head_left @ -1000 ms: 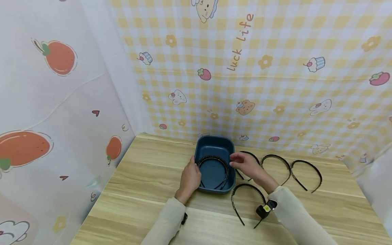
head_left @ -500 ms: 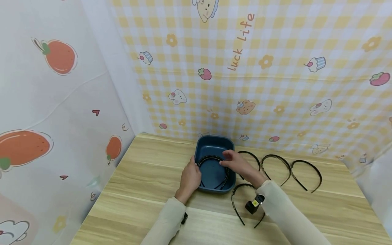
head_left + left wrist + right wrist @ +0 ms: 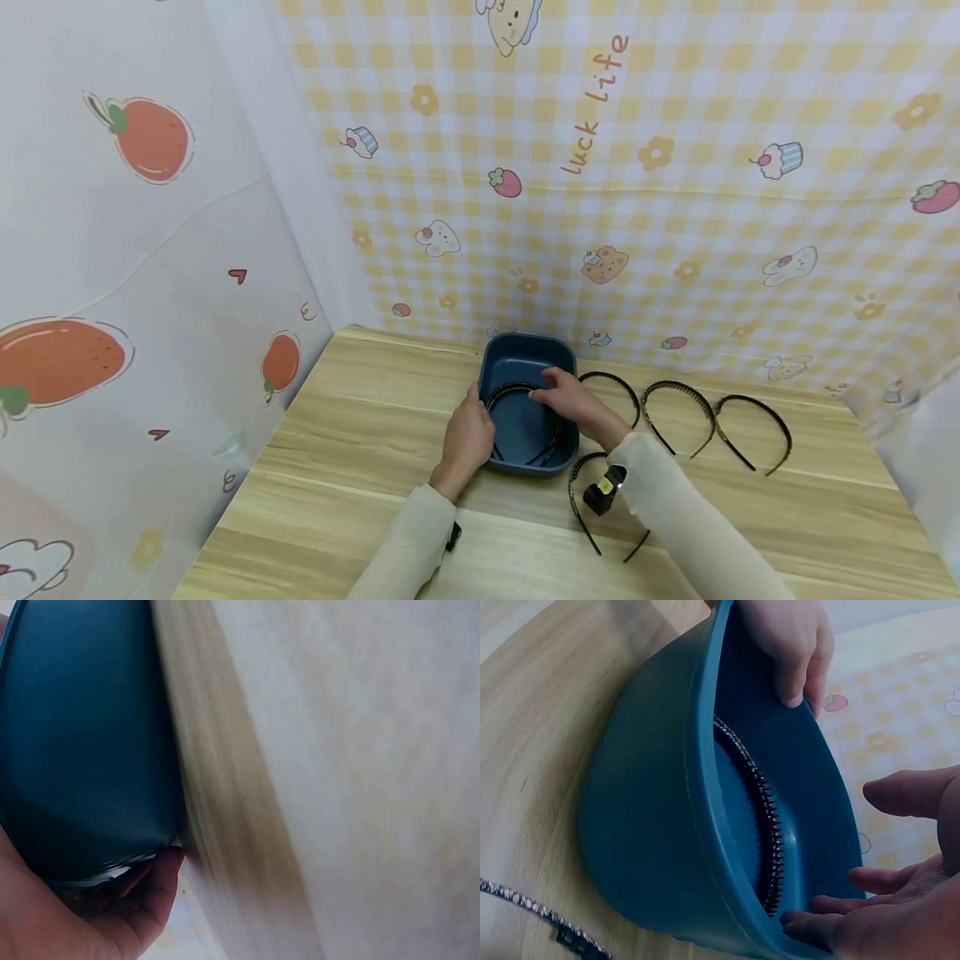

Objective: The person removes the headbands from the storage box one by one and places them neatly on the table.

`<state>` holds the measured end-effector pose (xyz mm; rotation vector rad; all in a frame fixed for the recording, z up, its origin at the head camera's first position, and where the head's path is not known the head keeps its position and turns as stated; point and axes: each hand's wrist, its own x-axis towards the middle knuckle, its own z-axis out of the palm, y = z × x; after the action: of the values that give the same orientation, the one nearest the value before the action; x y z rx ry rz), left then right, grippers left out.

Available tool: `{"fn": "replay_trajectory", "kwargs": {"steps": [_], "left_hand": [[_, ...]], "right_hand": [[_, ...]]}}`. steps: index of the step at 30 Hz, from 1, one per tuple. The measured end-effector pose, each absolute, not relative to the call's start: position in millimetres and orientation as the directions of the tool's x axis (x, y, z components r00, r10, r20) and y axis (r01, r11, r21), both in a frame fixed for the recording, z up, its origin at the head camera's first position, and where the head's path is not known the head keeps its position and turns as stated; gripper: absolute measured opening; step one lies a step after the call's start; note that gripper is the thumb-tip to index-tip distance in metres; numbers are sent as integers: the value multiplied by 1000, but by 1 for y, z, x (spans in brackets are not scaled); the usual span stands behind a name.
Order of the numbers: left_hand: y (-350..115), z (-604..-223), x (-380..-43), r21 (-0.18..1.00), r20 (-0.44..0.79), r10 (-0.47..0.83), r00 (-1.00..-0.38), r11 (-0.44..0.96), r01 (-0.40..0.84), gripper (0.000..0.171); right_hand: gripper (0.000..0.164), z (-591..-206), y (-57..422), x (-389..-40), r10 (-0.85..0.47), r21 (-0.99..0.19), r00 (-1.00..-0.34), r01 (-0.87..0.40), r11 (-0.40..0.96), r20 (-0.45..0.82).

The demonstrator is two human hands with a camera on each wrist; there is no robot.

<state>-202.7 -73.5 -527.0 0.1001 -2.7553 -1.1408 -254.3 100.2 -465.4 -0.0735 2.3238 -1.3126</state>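
Note:
My left hand [image 3: 467, 435] grips the left wall of a dark blue plastic bin [image 3: 567, 462], its thumb over the rim in the right wrist view. Inside the bin lies at least one black toothed headband [image 3: 769, 825], partly covered by my right hand in the head view. My right hand [image 3: 573, 402] hovers over the bin's right side with thumb and fingers spread apart, holding nothing. In the left wrist view, the left fingers [image 3: 161, 889] curl against the bin's outer side.
Three headbands lie in a row right of the bin: the near one [image 3: 611, 377], a middle one [image 3: 678, 385] and the far one [image 3: 783, 433]. Another headband [image 3: 576, 500] lies in front, under the right wrist. A patterned cloth wall [image 3: 465, 283] stands behind the wooden table [image 3: 360, 467].
My right hand has moved left from the bin's right rim to over its inside. The left hand has kept its grip on the bin.

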Motion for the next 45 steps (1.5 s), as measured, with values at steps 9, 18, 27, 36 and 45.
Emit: {"fn": "replay_trajectory", "kwargs": {"steps": [9,18,27,36,45], "left_hand": [[-73,-526,-203,706,112,-123,-986,708,-8,43],[-73,-525,-202,712,98,-121,-988,702,-16,43],[-73,-527,-202,710,87,-129,-988,704,-30,44],[-74,-528,-203,711,98,-129,-987,702,-21,44],[-74,-528,-203,709,115,-125,-986,705,-7,44]], "right_hand": [[63,-471,94,-261,-224,-807,-883,242,539,-414],[63,-477,92,-270,-219,-792,-855,299,532,-469],[56,-472,93,-266,-261,-791,-866,217,573,-426],[50,-466,97,-265,-260,-806,-876,208,555,-405],[43,-462,106,-266,-309,-814,-878,141,563,-366]]}}
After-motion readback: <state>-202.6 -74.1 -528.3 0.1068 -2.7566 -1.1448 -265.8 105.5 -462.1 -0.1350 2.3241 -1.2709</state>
